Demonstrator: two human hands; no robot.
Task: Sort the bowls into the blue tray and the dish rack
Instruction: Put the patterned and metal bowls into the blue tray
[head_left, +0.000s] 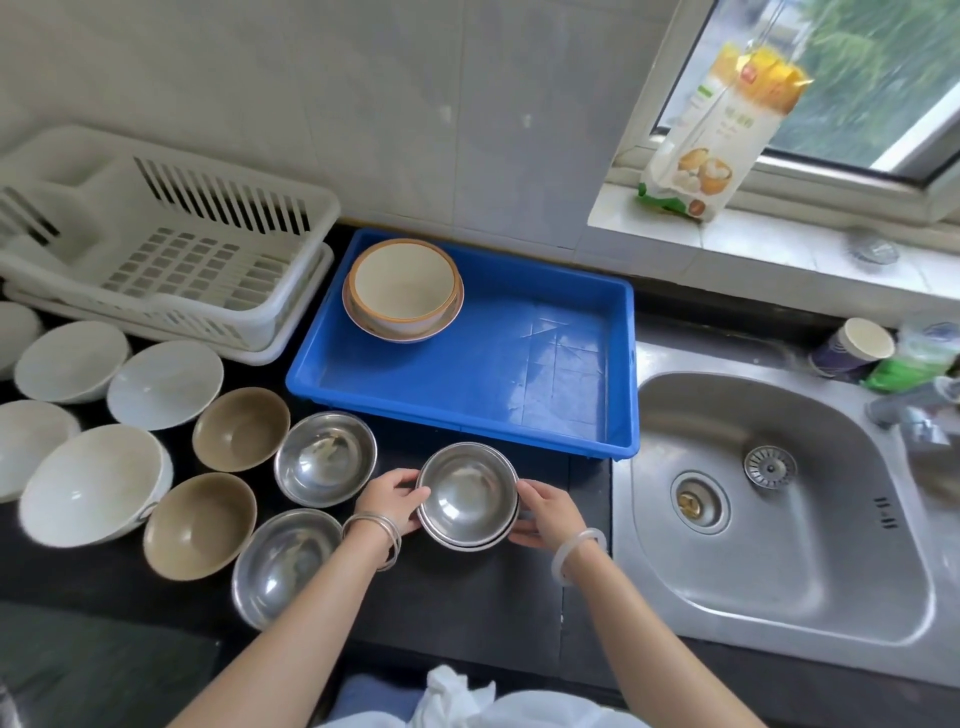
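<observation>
Head cam looks down on a dark counter, with the rectangular blue plastic tray as the reference point. Just in front of its near edge, both hands hold a small stack of round stainless steel bowls: left hand on the stack's left rim, right hand on the right, fingers curled around the sides, thumbs on the rim. Inside the tray's far-left corner sit nested cream bowls with orange rims. The white slotted plastic dish rack is left of the tray.

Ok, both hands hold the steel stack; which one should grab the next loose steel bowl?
Probably left: the left hand sits beside two loose steel bowls, while the right hand is on the stack's sink side.
</observation>
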